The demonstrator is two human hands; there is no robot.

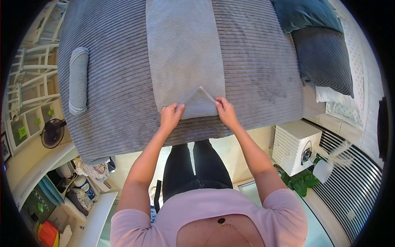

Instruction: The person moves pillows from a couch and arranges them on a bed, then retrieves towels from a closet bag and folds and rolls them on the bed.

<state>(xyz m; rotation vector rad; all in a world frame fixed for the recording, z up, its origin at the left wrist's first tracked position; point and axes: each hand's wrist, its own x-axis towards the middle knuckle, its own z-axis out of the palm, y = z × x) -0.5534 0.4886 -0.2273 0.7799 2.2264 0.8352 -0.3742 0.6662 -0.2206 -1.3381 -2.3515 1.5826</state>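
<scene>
A long light-grey textured cloth (185, 45) lies flat across the bed, its near end close to the bed's front edge. My left hand (170, 116) pinches this end near its left corner. On the right side, my right hand (225, 111) grips the other corner between thumb and fingers. Between the hands the end is partly folded back, and a raised pointed flap (200, 96) stands up there. A rolled-up grey cloth (78, 80) of similar texture rests on the bed to the left, apart from both hands.
A ribbed grey bedspread (119, 66) covers the bed. Dark pillows (323, 57) lie at the right end. A white bedside cabinet (294, 144) stands at the lower right beside a green plant (300, 183). A black fan (52, 133) and an open drawer (96, 218) are on the left.
</scene>
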